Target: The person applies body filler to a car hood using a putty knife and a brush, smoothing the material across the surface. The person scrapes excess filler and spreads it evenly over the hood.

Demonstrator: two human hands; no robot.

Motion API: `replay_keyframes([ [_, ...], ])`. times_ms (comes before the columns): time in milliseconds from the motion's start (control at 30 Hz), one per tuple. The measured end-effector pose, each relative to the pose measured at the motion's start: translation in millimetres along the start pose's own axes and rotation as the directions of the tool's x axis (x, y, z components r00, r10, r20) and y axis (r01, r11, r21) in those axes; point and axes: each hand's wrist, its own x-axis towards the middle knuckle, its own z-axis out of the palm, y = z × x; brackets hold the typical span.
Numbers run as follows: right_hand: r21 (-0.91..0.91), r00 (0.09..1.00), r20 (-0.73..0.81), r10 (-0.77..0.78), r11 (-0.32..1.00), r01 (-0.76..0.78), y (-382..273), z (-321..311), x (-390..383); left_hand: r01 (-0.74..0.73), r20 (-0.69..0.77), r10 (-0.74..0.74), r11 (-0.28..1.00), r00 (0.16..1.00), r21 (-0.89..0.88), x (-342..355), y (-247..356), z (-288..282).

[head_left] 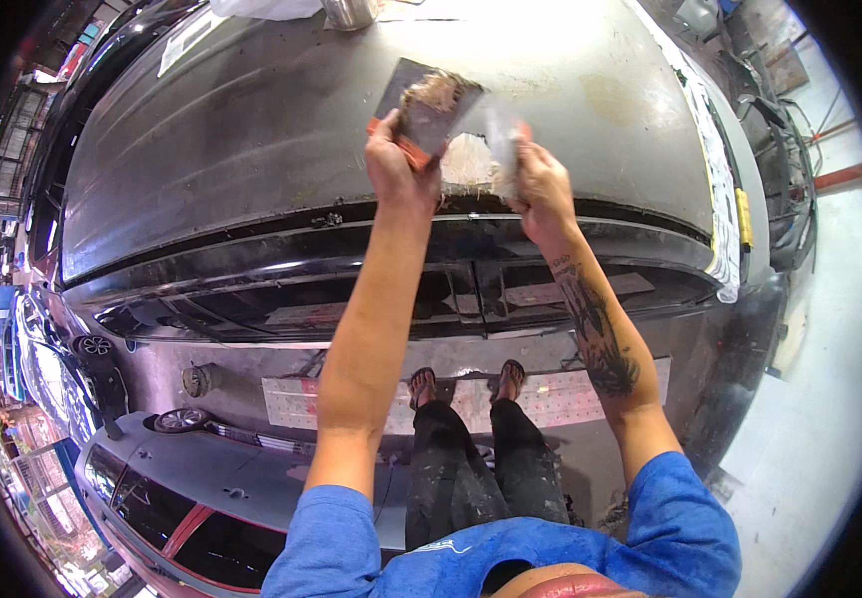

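Note:
My left hand (398, 159) grips a dark square board (409, 110) with tan paste (436, 92) on it, along with an orange item beneath it. To its right, my right hand (542, 184) is closed on a motion-blurred spreader (503, 149), with a pale blade and some orange at the grip. Both are over the grey car roof (251, 149). A pale filler patch (468, 159) lies between my hands, beside the roof's dark edge channel (321, 219).
A metal can (349, 12) sits at the back. Masking paper (715, 229) runs down the right edge. My feet (421, 384) stand on a long perforated plank (311, 401). Another grey car (261, 478) and a shiny car (47, 349) are at lower left.

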Motion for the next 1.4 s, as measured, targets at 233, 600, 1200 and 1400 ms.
replay_keyframes([
  [233,-0.564,0.578,-0.323,-0.749,0.643,0.518,37,-46,14,-0.075,-0.154,0.071,0.997,0.986,-0.019,131,96,18],
  [600,-0.603,0.500,-0.326,-0.803,0.583,0.544,77,-55,18,-0.381,-0.134,0.423,0.888,0.896,0.258,248,187,93],
  [1200,-0.638,0.562,-0.324,-0.761,0.614,0.465,79,-53,10,-0.039,0.423,0.814,-0.446,0.397,0.894,399,262,84],
  [1400,-0.657,0.564,-0.353,-0.747,0.627,0.419,81,-53,11,-0.122,0.640,0.633,-0.663,0.436,0.738,395,259,54],
])
